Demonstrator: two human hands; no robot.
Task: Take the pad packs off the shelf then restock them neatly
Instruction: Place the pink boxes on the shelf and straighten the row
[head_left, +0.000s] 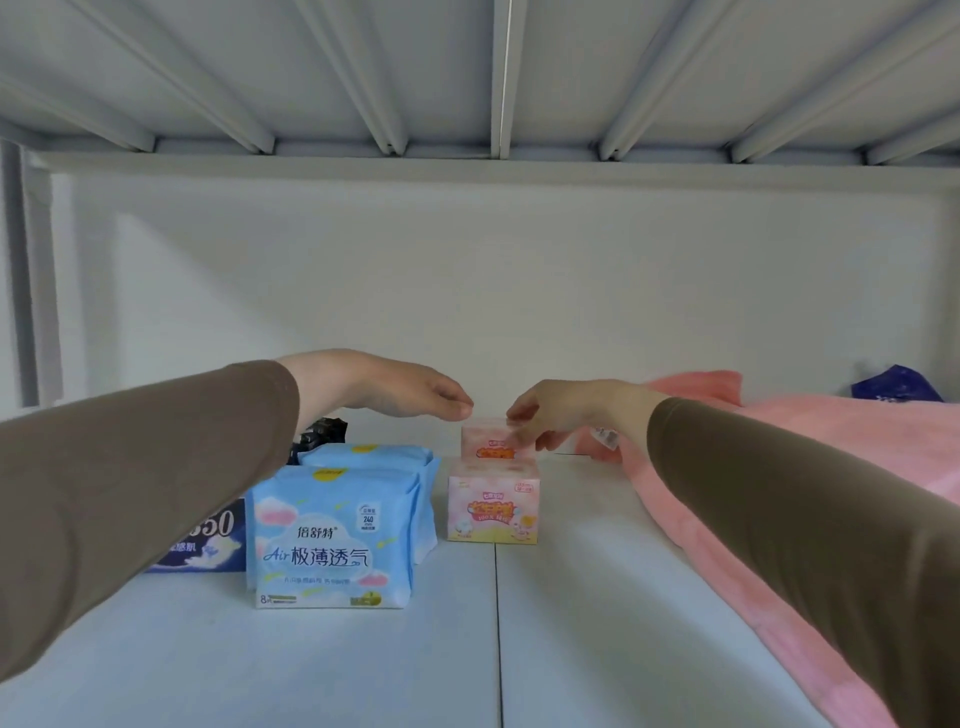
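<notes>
Midway, seemingly, the right hand (550, 410) pinches the rear pink pack (491, 441) at twelve o'clock, left hand (395, 389) loosely open above, blue packs (332, 535) already upright on the shelf (363, 665).

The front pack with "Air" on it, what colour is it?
Light blue pack, with pink and white clouds; head view.
</notes>
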